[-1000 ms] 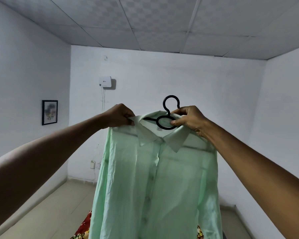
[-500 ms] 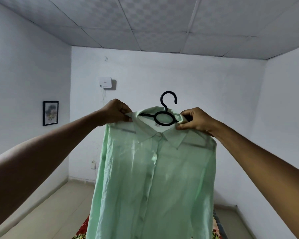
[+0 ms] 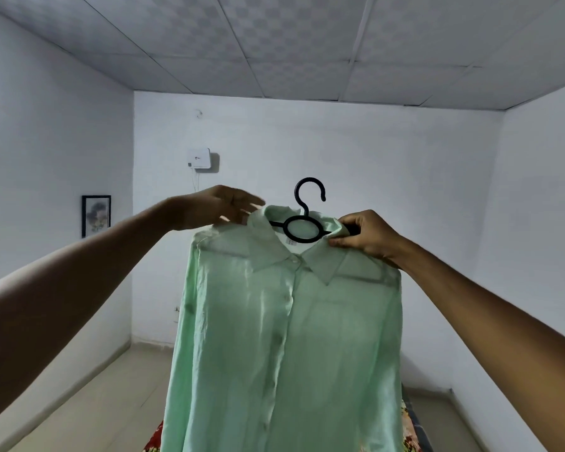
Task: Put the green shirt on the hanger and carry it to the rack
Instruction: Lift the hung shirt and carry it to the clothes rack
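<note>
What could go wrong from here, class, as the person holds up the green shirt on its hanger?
1. The right hand alone pinches collar and hanger; the left hand looks blurred and loose, so the green shirt might tilt or slide off.
2. No rack is in view; the long shirt blocks the view of the floor.

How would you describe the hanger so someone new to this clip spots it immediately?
Start at the pale green shirt held up mid-frame before the white back wall. At its collar sits the hanger, its hook rising above the fabric, the right hand pinching beside it. It is the only black, ring-shaped thing there.
</note>
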A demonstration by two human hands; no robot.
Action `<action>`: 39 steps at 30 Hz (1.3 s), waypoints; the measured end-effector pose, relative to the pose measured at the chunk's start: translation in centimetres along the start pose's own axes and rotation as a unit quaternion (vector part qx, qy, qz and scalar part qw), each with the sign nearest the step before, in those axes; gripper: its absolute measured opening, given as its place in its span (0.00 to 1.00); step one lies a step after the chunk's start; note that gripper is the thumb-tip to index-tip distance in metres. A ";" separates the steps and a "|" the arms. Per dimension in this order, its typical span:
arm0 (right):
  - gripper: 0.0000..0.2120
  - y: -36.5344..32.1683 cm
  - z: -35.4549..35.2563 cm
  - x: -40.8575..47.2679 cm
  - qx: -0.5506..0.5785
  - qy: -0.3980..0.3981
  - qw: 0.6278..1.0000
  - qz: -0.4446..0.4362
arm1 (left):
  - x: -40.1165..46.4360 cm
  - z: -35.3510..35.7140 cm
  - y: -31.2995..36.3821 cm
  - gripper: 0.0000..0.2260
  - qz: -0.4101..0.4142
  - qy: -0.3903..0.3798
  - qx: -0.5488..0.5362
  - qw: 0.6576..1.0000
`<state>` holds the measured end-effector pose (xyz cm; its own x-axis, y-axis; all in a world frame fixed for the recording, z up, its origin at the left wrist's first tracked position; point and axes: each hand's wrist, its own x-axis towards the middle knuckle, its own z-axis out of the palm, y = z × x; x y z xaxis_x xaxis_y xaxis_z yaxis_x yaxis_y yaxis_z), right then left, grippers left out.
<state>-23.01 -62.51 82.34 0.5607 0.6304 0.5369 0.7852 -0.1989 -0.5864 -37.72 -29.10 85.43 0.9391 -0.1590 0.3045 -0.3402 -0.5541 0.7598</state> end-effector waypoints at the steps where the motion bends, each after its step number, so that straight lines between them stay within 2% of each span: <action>1: 0.10 0.1 0.1 0.1 0.004 0.004 1.000 0.001 | 0.3 0.3 0.9 0.24 0.001 -0.002 0.005 1.000; 5: 0.07 0.0 0.3 0.2 0.008 0.000 1.000 0.003 | 1.8 2.6 3.0 0.29 -0.025 -0.033 0.105 0.994; 7: 0.07 0.0 0.1 0.3 0.001 0.006 1.000 0.001 | 2.3 3.5 3.0 0.24 -0.009 -0.009 0.195 0.981; 9: 0.08 0.2 -0.2 0.1 -0.001 0.016 1.000 -0.002 | 2.6 3.8 2.6 0.15 0.021 0.062 0.228 0.971; 11: 0.08 0.5 -0.6 -0.1 0.001 0.023 1.000 -0.004 | 2.5 4.0 2.2 0.08 0.040 0.098 0.195 0.975; 13: 0.08 0.7 -0.8 -0.2 0.000 0.021 1.000 -0.004 | 2.2 3.9 2.2 0.07 0.022 0.080 0.179 0.980; 14: 0.08 0.8 -1.0 -0.3 -0.002 0.018 1.000 -0.004 | 2.0 4.0 2.5 0.10 0.004 0.059 0.182 0.982; 16: 0.07 1.0 -1.1 -0.3 -0.005 0.015 1.000 -0.004 | 1.7 4.2 3.6 0.23 -0.015 0.017 0.179 0.984; 18: 0.07 1.0 -1.2 -0.3 -0.001 0.007 1.000 -0.006 | 2.0 4.6 4.7 0.33 -0.011 0.035 0.153 0.988; 19: 0.07 0.8 -1.1 -0.3 0.001 0.002 1.000 -0.009 | 2.4 4.9 5.1 0.33 -0.006 0.050 0.136 0.989; 23: 0.06 0.1 -0.4 0.1 0.016 -0.015 1.000 -0.020 | 3.1 6.3 6.3 0.16 0.017 0.128 0.091 0.987; 25: 0.05 -0.4 0.1 0.4 0.029 -0.030 0.999 -0.035 | 2.3 5.9 6.8 0.11 0.012 0.161 0.040 0.986; 28: 0.04 -1.8 1.9 0.4 0.059 -0.062 0.995 -0.053 | -0.4 4.8 7.0 0.04 -0.020 0.204 0.018 0.979; 30: 0.03 -3.2 4.1 0.3 0.087 -0.084 0.990 -0.070 | -3.9 4.3 7.0 0.08 -0.040 0.258 0.012 0.965; 33: 0.08 -5.8 7.0 -0.2 0.131 -0.100 0.984 -0.074 | -8.5 3.6 7.9 0.08 -0.051 0.322 0.024 0.945; 37: 0.10 -11.5 11.3 -1.3 0.154 -0.172 0.969 -0.093 | -17.5 2.2 10.1 0.13 -0.059 0.356 0.076 0.929; 39: 0.12 -15.2 13.0 -1.9 0.150 -0.220 0.957 -0.118 | -22.3 1.5 11.4 0.11 -0.063 0.382 0.095 0.917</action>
<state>-39.46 -50.92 82.33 0.1608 0.8993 0.4068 0.7289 0.1697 -0.6633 -62.51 -33.08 86.42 0.6386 0.4946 0.5895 -0.1476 -0.6731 0.7246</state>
